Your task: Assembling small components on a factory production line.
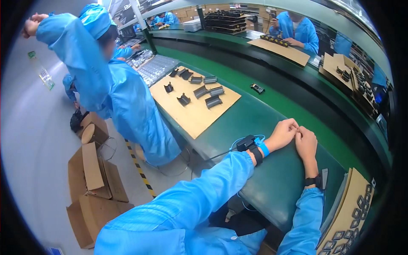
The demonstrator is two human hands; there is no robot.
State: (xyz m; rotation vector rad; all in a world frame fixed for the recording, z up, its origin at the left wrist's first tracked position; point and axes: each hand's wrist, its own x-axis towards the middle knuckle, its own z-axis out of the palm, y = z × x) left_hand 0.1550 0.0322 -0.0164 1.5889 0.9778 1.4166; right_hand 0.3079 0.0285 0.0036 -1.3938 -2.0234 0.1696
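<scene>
My left hand (284, 134) and my right hand (307, 145) meet at the fingertips over the far edge of the green worktable (263, 182). Both hands have curled, closed fingers; whatever lies between the fingertips, if anything, is hidden. A black strap with a small box (248, 145) and a blue band (263, 148) circle my left wrist. Around my right wrist goes another black strap (313, 182). Beyond the hands, a small black and yellowish part (257, 88) rides on the green conveyor belt (278, 100).
Curved black parts (183, 99) lie on a cardboard sheet (195, 123) to the left. Beside it a person in blue (123, 102) raises an arm. At right, a board (340, 216) bears several dark frames (361, 204). Another person (297, 32) works across the belt. Open cartons (95, 174) stand on the floor.
</scene>
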